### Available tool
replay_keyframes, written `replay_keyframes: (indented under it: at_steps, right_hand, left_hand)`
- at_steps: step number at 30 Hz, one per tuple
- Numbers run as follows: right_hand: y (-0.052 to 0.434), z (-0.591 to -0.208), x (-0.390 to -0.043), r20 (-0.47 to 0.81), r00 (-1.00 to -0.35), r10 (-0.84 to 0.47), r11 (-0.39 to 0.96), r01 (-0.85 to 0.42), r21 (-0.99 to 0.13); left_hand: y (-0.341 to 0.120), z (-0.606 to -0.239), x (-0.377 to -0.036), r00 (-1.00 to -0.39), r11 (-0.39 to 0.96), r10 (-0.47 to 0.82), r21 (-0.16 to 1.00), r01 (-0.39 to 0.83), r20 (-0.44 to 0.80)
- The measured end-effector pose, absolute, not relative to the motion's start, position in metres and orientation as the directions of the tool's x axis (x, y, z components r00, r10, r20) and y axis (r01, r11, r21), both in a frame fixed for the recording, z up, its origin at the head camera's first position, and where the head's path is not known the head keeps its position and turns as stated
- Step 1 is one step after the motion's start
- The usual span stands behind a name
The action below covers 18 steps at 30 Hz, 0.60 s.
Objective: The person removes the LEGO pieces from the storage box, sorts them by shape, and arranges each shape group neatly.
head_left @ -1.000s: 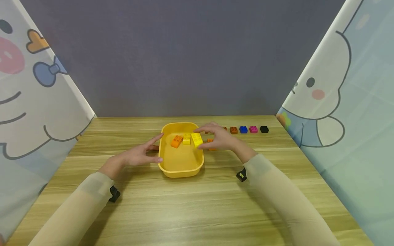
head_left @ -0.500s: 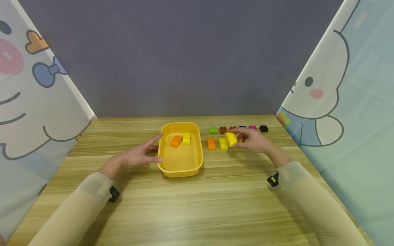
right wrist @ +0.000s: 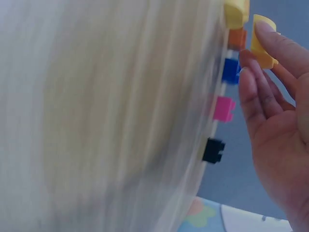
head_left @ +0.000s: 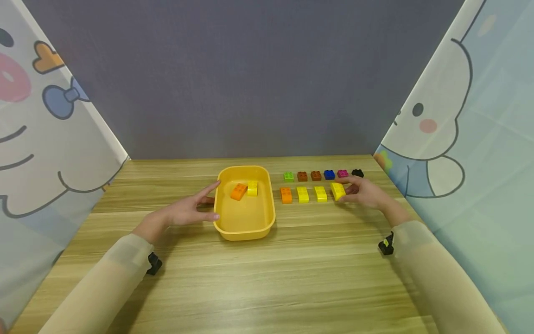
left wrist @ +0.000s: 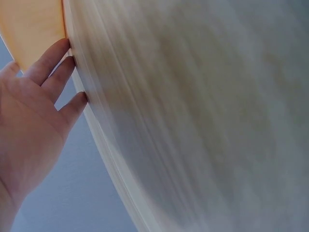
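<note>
My right hand (head_left: 361,191) pinches a yellow brick (head_left: 337,190) (right wrist: 261,44) at the right end of a near row on the table, beside another yellow brick (head_left: 320,193), a third yellow one (head_left: 302,194) and an orange one (head_left: 286,195). My left hand (head_left: 189,209) (left wrist: 34,121) rests with straight fingers against the left wall of a yellow tub (head_left: 222,218). Inside the tub lie an orange brick (head_left: 239,191) and a yellow brick (head_left: 252,188).
A far row of small bricks runs green (head_left: 289,176), brown (head_left: 302,176), brown (head_left: 315,175), blue (head_left: 329,174), pink (head_left: 342,173), black (head_left: 357,173). Printed curtains close in both sides, a grey wall stands behind the wooden table (head_left: 267,278).
My right hand carried the yellow brick from the tub rightward along the near row to its right end. The left hand stayed on the tub.
</note>
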State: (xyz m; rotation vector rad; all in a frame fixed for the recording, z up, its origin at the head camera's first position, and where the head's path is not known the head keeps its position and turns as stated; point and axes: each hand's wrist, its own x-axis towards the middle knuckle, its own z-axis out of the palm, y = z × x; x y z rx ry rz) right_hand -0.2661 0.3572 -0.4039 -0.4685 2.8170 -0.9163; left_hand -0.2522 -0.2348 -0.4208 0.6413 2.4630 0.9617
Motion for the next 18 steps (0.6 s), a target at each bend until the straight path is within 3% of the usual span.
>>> replay_keyframes:
  at_steps: [18]
  right_hand:
    - [0.367, -0.417, -0.28, -0.13, -0.932, -0.337, 0.795, -0.208, -0.57]
  left_hand:
    - [-0.235, -0.421, -0.252, -0.81, 0.668, 0.546, 0.695, 0.266, -0.215]
